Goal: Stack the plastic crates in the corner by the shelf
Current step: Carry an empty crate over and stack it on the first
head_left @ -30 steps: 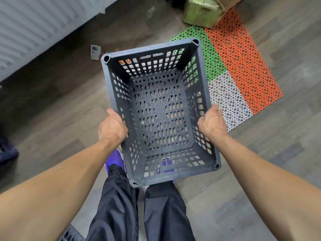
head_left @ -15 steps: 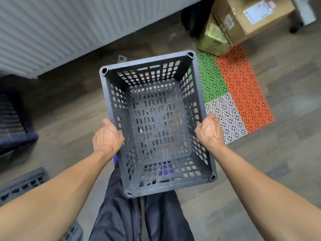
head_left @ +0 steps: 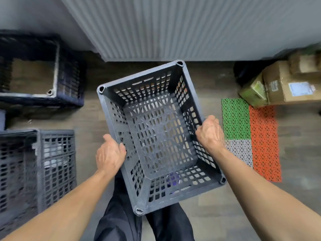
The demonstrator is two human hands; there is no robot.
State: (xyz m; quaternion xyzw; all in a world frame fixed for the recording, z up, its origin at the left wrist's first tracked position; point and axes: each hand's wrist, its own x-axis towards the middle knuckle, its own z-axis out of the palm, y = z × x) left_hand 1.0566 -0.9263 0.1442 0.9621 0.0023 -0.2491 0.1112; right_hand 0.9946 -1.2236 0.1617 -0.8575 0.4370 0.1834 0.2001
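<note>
**Wood-look floor, one crate held over it in both hands**

Grey plank floor (head_left: 90,119) runs up to a ribbed white panel (head_left: 173,28) beyond the held crate (head_left: 156,136). Far left of that crate, a dark crate (head_left: 69,80) stands on the floor, too blurred to tell what is in it. Nearer, also left of the held crate, is a grey lattice crate (head_left: 55,162) with something pale and blurred inside.

The left hand (head_left: 109,155) reaches forward on a bare forearm, its palm against the held crate's left long wall. Its thumb presses on the rim, and its other fingers wrap the outside, mostly hidden. The crate sits skewed above dark trousers (head_left: 118,220), and only its lattice base and a purple patch behind the near wall show through it. The right hand (head_left: 208,134) has its fingers curled over the right wall's rim, gripping it.

Right of the held crate lies a green, orange and white perforated mat (head_left: 260,136). Beyond it are a green package (head_left: 253,93) and a cardboard box (head_left: 286,87).
</note>
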